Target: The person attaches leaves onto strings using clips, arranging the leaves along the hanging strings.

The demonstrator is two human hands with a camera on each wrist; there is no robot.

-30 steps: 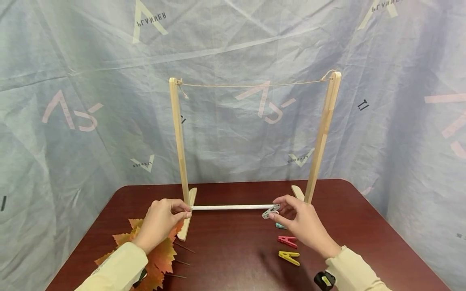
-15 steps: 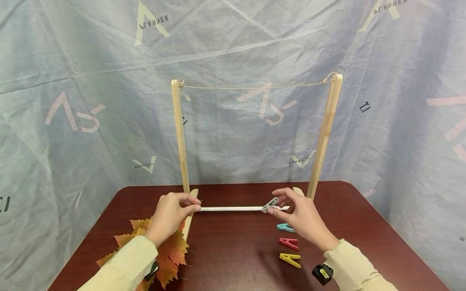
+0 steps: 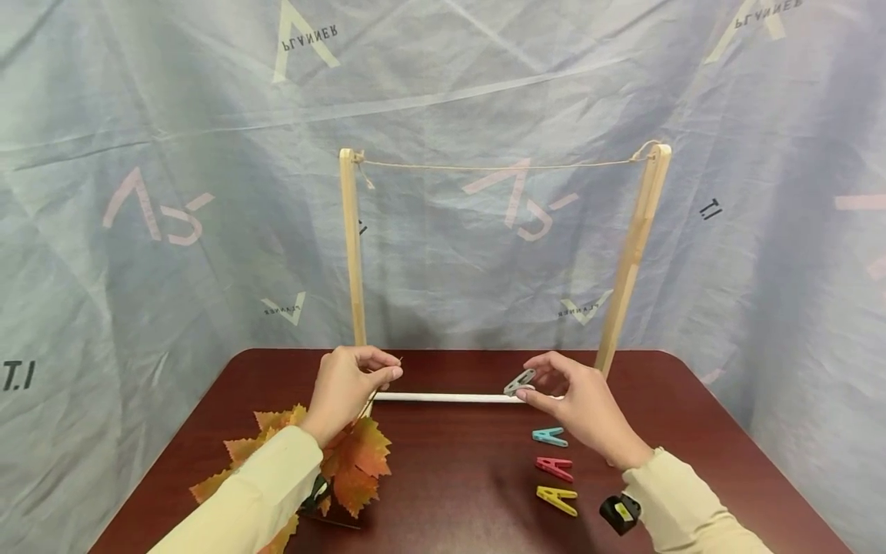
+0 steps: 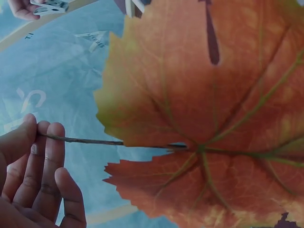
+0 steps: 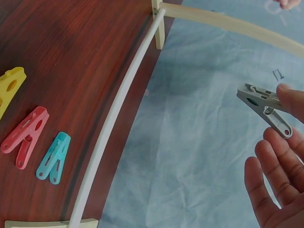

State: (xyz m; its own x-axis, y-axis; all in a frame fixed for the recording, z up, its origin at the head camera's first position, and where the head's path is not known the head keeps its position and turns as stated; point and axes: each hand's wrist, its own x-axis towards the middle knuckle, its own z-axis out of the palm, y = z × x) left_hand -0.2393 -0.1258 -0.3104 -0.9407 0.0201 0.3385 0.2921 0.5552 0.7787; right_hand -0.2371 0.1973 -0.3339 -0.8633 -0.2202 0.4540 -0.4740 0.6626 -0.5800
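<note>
My left hand (image 3: 351,388) pinches the thin stem (image 4: 90,141) of an orange and yellow maple leaf (image 4: 228,104) between thumb and fingertips. The leaf hangs below that hand, over the other leaves. In my right hand (image 3: 577,404) is a grey clothespin (image 5: 263,107), held by its arms between thumb and fingers. Both hands are raised over the table in front of the wooden stand. A blue clothespin (image 3: 550,436), a red clothespin (image 3: 554,468) and a yellow clothespin (image 3: 557,500) lie in a column below the right hand.
Two wooden posts (image 3: 351,246) carry a thin string (image 3: 484,167) between their tops. A white rod (image 3: 443,398) joins them low down. More autumn leaves (image 3: 242,450) lie at the left of the dark red table (image 3: 457,469), partly under the left sleeve. Grey cloth hangs behind.
My left hand has risen and moved right, lifting the leaf by its stem from the other leaves. My right hand keeps the grey clothespin, which has turned slightly.
</note>
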